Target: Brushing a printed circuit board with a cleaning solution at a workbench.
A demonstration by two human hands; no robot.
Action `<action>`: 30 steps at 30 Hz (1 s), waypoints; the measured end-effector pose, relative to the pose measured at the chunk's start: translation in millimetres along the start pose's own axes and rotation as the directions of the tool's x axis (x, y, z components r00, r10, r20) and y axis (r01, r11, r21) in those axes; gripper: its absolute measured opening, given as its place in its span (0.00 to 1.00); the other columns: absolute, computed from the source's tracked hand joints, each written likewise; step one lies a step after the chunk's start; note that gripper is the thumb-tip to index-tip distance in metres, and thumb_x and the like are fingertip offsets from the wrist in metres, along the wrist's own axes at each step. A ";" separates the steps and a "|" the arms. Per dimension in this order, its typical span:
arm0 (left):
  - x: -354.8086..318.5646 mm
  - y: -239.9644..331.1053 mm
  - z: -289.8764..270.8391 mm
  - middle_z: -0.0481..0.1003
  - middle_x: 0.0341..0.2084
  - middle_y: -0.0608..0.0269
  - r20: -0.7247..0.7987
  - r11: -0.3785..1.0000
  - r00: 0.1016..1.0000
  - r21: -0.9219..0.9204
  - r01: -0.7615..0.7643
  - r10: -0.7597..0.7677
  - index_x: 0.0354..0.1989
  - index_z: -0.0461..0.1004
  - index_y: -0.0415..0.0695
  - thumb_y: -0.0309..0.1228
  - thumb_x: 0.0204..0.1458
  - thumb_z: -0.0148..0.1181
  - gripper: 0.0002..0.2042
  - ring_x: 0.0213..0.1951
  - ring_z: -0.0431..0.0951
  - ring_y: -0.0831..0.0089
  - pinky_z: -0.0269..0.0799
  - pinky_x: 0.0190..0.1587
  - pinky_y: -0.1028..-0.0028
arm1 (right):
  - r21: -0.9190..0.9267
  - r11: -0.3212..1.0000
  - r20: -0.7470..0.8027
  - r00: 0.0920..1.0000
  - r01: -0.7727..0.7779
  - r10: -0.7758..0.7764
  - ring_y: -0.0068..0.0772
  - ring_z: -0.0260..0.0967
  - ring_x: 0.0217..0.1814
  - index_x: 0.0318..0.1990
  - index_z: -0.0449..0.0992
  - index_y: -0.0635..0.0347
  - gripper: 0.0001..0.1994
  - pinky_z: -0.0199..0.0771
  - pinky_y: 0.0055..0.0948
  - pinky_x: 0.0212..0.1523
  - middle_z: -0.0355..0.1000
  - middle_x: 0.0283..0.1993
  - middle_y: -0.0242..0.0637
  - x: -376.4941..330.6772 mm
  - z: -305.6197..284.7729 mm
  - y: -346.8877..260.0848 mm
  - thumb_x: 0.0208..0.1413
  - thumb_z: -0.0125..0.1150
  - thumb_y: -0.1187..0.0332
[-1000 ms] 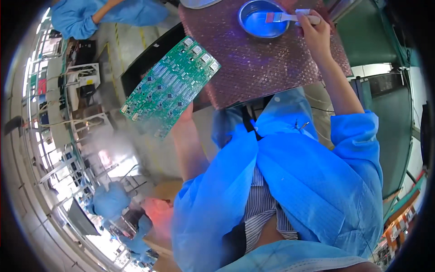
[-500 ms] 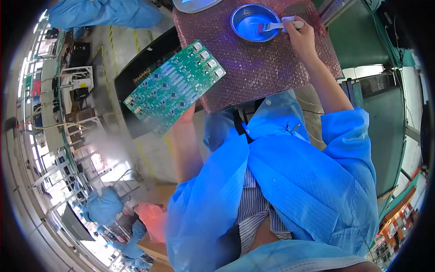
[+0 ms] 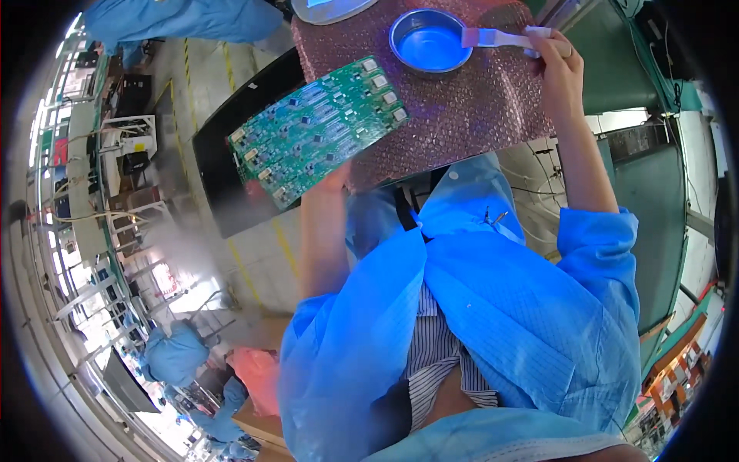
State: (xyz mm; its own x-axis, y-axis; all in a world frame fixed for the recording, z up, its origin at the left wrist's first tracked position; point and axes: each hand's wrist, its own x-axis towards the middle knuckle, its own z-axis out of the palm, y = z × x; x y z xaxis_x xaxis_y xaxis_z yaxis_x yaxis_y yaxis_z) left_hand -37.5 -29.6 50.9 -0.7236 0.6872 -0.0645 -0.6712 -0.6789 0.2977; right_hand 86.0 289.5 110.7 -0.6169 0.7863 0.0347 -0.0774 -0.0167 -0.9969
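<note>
My left hand (image 3: 332, 183) grips the near edge of a green circuit board (image 3: 319, 127), its fingers mostly hidden underneath. The board is held tilted, with rows of chips and square metal connectors showing; its right end overlaps the bubble-wrapped tabletop (image 3: 462, 115). In my right hand (image 3: 562, 69) is a flat paintbrush (image 3: 504, 38), gripped by its pale handle and pointing left. The brush's reddish bristles are at the right rim of a round metal bowl (image 3: 402, 58) that looks blue-lit inside and seems to hold liquid. The bowl rests on the bubble wrap.
Part of a round, pale object (image 3: 339, 11) shows at the table's far edge. A dark flat panel (image 3: 223, 146) lies left of the table, behind the board. Someone in blue clothing (image 3: 181, 21) is at the far left. Green-topped surfaces (image 3: 647, 208) stand to the right.
My right hand has drawn the paintbrush rightward, from inside the bowl to its rim. My left hand has shifted the circuit board right and slightly away from me, turning it a little.
</note>
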 end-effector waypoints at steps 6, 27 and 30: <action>6.4 -12.8 18.0 0.68 0.40 0.53 -0.154 0.998 0.988 0.061 0.002 0.008 0.41 0.66 0.40 0.38 0.52 0.40 0.16 0.44 0.66 0.60 0.62 0.48 0.61 | 0.049 0.976 0.346 0.913 0.214 -0.217 0.13 0.60 0.25 0.38 0.70 0.64 0.10 0.60 0.13 0.26 0.66 0.25 0.28 -50.2 46.4 -18.7 0.51 0.51 0.68; 7.8 2.1 61.2 0.64 0.47 0.49 -0.739 0.844 0.655 -0.444 -0.299 -0.156 0.46 0.63 0.38 0.41 0.49 0.47 0.21 0.49 0.63 0.55 0.57 0.52 0.56 | -0.096 0.840 0.524 0.745 0.534 -0.413 0.18 0.61 0.20 0.32 0.70 0.64 0.06 0.60 0.18 0.21 0.66 0.20 0.33 -80.1 74.1 -19.6 0.49 0.51 0.72; 8.9 1.7 51.9 0.64 0.47 0.49 -0.665 0.892 0.741 -0.386 -0.233 -0.094 0.47 0.63 0.38 0.41 0.49 0.47 0.21 0.50 0.63 0.55 0.56 0.52 0.56 | -0.091 0.868 0.527 0.763 0.489 -0.374 0.17 0.60 0.19 0.32 0.70 0.64 0.05 0.59 0.18 0.20 0.65 0.19 0.32 -91.9 66.8 -15.8 0.49 0.49 0.74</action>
State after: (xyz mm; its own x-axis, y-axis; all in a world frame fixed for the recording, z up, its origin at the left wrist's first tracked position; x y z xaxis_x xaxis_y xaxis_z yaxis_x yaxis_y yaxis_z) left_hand -36.8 -11.2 100.3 -0.5797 0.4010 -0.7094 -0.4925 -0.8660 -0.0870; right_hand 91.6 176.2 128.0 -0.8544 0.2808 0.4372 -0.2973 0.4259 -0.8545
